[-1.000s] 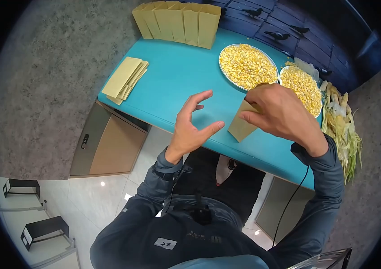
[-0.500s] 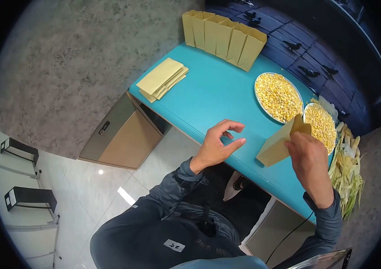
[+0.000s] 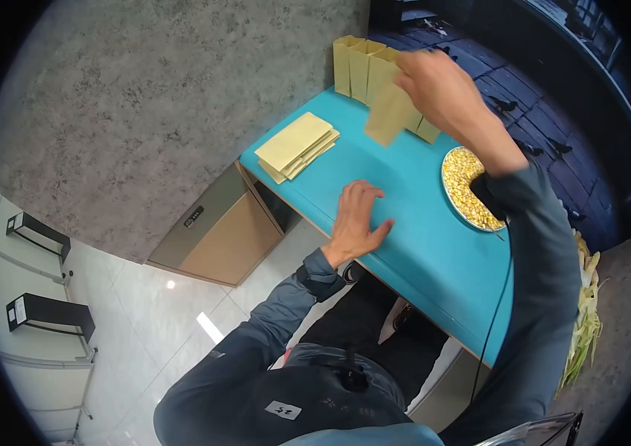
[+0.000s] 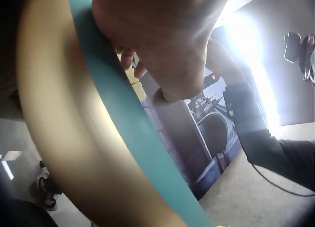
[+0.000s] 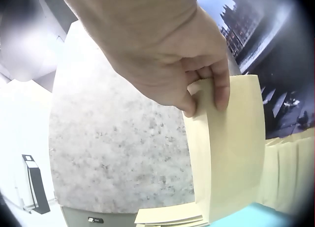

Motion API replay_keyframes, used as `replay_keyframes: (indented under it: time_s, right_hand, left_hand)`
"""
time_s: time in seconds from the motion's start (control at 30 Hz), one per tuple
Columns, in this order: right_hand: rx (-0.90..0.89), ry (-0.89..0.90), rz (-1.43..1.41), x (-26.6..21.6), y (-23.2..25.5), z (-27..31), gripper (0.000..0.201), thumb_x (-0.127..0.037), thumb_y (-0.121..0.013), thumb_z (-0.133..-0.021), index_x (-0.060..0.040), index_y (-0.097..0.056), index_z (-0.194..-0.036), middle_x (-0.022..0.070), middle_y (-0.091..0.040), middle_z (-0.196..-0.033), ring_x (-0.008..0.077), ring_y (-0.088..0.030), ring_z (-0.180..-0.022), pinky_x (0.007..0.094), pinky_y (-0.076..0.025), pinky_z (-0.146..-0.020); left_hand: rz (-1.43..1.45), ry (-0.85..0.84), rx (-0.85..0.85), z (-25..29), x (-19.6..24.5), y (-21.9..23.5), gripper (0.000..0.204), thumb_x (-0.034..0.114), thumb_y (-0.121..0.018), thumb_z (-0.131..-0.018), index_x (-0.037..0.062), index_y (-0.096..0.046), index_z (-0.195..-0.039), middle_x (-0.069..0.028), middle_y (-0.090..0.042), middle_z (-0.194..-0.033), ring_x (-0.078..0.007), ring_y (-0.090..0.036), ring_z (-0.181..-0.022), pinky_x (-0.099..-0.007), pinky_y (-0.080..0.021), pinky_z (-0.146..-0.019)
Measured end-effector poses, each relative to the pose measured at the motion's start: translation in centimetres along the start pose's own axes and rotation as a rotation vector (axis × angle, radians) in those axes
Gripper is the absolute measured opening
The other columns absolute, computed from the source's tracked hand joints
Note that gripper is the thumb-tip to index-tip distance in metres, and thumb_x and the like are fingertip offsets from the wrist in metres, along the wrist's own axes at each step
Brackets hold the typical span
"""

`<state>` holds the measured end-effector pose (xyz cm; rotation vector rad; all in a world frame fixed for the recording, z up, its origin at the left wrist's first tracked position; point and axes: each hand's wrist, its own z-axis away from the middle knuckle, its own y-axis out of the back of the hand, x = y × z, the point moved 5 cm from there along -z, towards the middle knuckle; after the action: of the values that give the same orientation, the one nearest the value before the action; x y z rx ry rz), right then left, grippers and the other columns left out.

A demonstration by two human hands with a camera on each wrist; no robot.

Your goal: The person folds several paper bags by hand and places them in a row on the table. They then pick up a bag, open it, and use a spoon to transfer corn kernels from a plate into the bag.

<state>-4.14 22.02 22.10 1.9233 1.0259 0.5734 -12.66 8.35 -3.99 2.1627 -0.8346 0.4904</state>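
My right hand (image 3: 441, 89) pinches the top edge of an upright brown paper bag (image 3: 389, 115), thumb on one side and fingers on the other, as the right wrist view shows of the same paper bag (image 5: 231, 148). In the head view the bag is blurred and overlaps a row of standing paper bags (image 3: 358, 70) at the back of the table. My left hand (image 3: 358, 219) is over the table's front edge, palm down with fingers loosely bent and nothing in them. A stack of folded paper bags (image 3: 294, 145) lies to its upper left.
A round plate of corn kernels (image 3: 464, 197) sits at the right, partly hidden by my right sleeve. Corn husks (image 3: 586, 320) hang at the table's right end. A grey wall (image 3: 181, 111) borders the left, and a dark cable (image 3: 490, 327) runs along my right arm.
My right hand has carried the paper bag from beside the corn plates up and left to the standing row. The left hand has turned palm down near the front edge. The head view has shifted.
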Motion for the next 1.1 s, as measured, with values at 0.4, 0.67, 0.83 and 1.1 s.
replay_keyframes:
  time_s: [0.4,0.67,0.83,1.1]
  right_hand:
    - [-0.034,0.104,0.049,-1.4,-18.0,-13.3,0.012,-0.013,-0.066,-0.098,-0.0047,-0.073,-0.103,0.0232,-0.075,-0.1,0.0458,-0.076,-0.096,0.0557,-0.06,-0.079]
    - [-0.094,0.098,0.086,-1.4,-22.5,-15.5,0.012,-0.011,-0.064,-0.097,-0.0066,-0.075,-0.099,0.0208,-0.077,-0.099,0.0429,-0.078,-0.093,0.0526,-0.063,-0.076]
    - [-0.092,0.09,0.088,-0.7,-24.0,-15.9,0.013,-0.011,-0.063,-0.097,-0.0079,-0.076,-0.101,0.0198,-0.077,-0.099,0.0422,-0.079,-0.092,0.052,-0.063,-0.076]
    - [-0.071,0.058,0.078,-0.4,-23.3,-15.9,0.012,-0.015,-0.07,-0.094,-0.0075,-0.076,-0.101,0.0188,-0.078,-0.098,0.0411,-0.078,-0.092,0.051,-0.063,-0.076]
  left_hand:
    - [-0.061,0.003,-0.106,-0.6,1.3,0.1,0.072,0.033,-0.084,-0.074,0.0045,-0.061,-0.136,-0.0196,-0.058,-0.135,-0.0457,-0.048,-0.135,-0.0563,-0.045,-0.111]
    - [-0.035,0.028,-0.109,-0.9,1.4,0.2,0.075,0.033,-0.083,-0.069,0.0013,-0.063,-0.134,-0.0193,-0.059,-0.132,-0.0452,-0.05,-0.133,-0.0556,-0.046,-0.109]
    - [-0.032,0.027,-0.134,-0.8,1.3,0.2,0.073,0.034,-0.083,-0.071,0.0021,-0.063,-0.133,-0.0186,-0.059,-0.132,-0.044,-0.049,-0.134,-0.0549,-0.047,-0.108]
    - [-0.014,0.05,-0.11,-0.9,1.2,0.2,0.07,0.033,-0.081,-0.069,0.0009,-0.065,-0.129,-0.0181,-0.061,-0.129,-0.0455,-0.051,-0.132,-0.0549,-0.047,-0.109]
